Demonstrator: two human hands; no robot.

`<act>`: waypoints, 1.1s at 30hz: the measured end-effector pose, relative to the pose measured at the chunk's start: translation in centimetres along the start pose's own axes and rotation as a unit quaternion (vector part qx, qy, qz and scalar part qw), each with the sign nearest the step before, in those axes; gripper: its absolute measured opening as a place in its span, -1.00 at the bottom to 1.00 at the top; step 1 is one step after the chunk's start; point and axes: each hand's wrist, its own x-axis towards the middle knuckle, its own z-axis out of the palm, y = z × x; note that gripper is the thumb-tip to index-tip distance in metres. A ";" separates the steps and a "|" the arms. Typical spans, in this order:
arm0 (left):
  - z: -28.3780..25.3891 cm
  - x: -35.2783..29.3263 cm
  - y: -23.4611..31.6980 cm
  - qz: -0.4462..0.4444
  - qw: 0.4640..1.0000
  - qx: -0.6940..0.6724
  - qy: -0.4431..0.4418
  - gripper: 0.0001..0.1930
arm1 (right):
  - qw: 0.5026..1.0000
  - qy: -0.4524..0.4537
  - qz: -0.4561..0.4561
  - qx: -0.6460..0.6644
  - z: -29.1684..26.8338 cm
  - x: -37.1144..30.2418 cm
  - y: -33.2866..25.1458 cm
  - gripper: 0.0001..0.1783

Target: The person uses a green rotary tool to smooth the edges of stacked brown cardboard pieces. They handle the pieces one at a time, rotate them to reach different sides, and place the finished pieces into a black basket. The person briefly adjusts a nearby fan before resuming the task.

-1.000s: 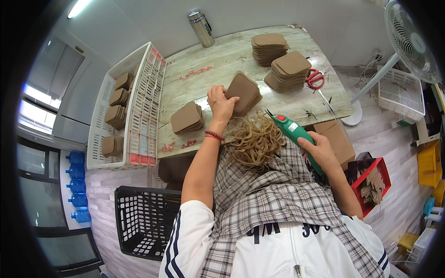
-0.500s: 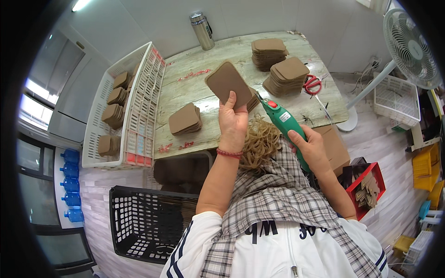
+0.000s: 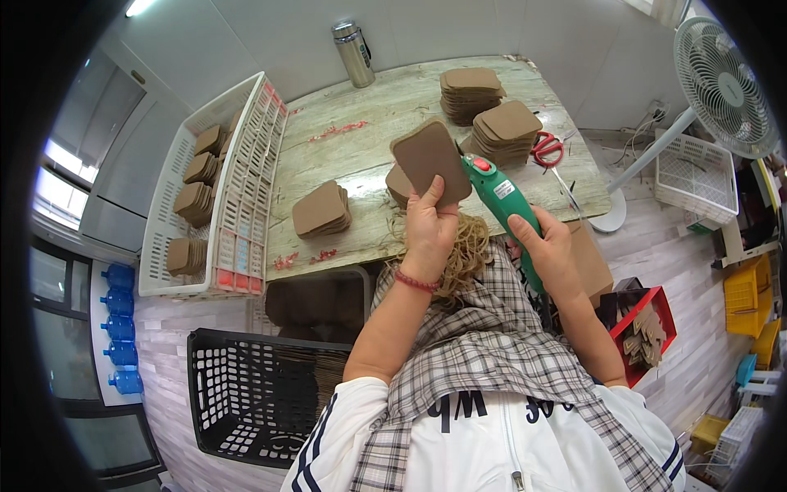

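My left hand (image 3: 431, 234) pinches a brown rounded rectangular pad (image 3: 429, 160) by its near edge, thumb on top, holding it tilted above the table. In my right hand (image 3: 545, 250) is a green handheld electric cutter (image 3: 502, 195) with a red button. Its tip is close to the pad's right edge; I cannot tell whether they touch. Behind the held pad, a small pad stack (image 3: 399, 185) is partly hidden. Another pad stack (image 3: 321, 210) lies to the left, and two taller ones, a far stack (image 3: 471, 96) and a nearer stack (image 3: 507, 131), stand at the right. Curly tan trimmings (image 3: 469, 254) pile on my lap.
Red-handled scissors (image 3: 548, 149) lie at the table's right. A white crate (image 3: 215, 246) holding pads stands left; a black crate (image 3: 205, 394) is below. A steel flask (image 3: 354, 57) stands at the back, a fan (image 3: 721, 90) and a red box (image 3: 668, 320) at the right.
My left hand has carried the pad right and slightly nearer, beside the cutter's tip. The small stack behind now shows left of the pad. The right hand keeps its hold.
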 end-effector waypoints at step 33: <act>-2.5 -2.5 8.7 -0.209 0.872 0.436 -0.077 -0.59 | 0.987 -0.103 0.042 -0.114 -3.2 -0.8 0.5 -0.62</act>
